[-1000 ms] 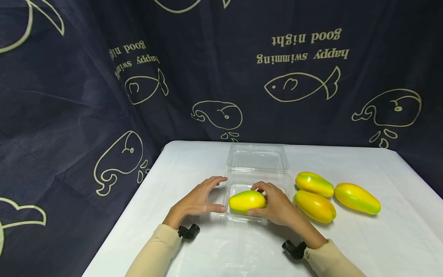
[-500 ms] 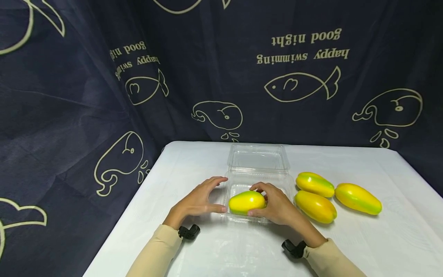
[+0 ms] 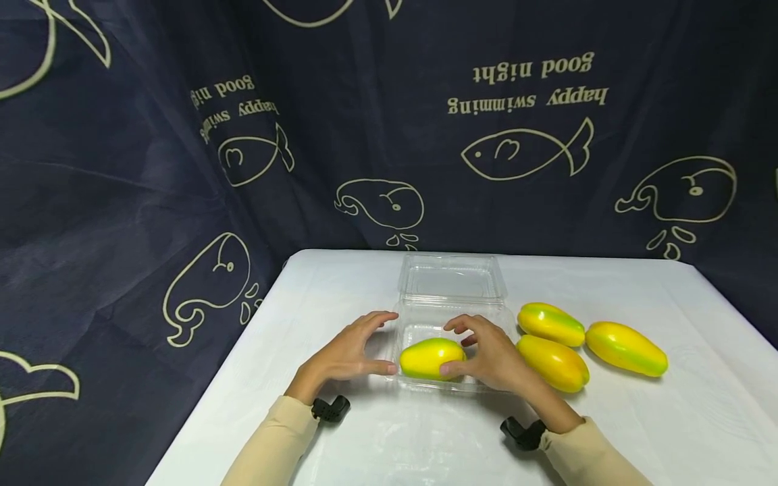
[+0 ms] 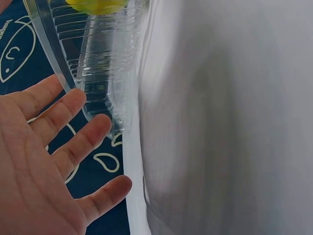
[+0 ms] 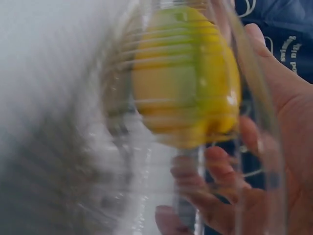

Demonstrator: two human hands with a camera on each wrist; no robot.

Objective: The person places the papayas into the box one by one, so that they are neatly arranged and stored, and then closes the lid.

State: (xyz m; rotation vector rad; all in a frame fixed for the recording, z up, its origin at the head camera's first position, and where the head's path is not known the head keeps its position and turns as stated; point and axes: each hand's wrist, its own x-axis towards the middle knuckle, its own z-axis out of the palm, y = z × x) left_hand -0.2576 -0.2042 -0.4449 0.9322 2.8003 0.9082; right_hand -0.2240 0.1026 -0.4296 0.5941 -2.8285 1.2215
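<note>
A yellow-green papaya (image 3: 430,358) lies in the front part of a clear plastic clamshell box (image 3: 419,331), whose lid (image 3: 452,280) is folded back. My right hand (image 3: 494,356) hovers over the box's right side, thumb at the papaya's right end and fingers lifted off it. Through the ridged wall in the right wrist view, the papaya (image 5: 186,73) shows with loosely spread fingers below it. On the left, my left hand (image 3: 345,351) has its thumb and fingers spread by the box's left wall. In the left wrist view those fingers (image 4: 90,142) are extended, fingertips right at the box edge.
Three more papayas lie to the right of the box: one at the back (image 3: 550,324), one in front (image 3: 553,363) and one farther right (image 3: 627,348). A white cloth covers the table (image 3: 687,432). Behind it hangs a dark blue curtain (image 3: 389,121) with fish drawings.
My right hand has let go of the papaya, its fingers opening and the hand shifting slightly right. The papaya rests slightly nearer the box's front. My left hand has barely moved.
</note>
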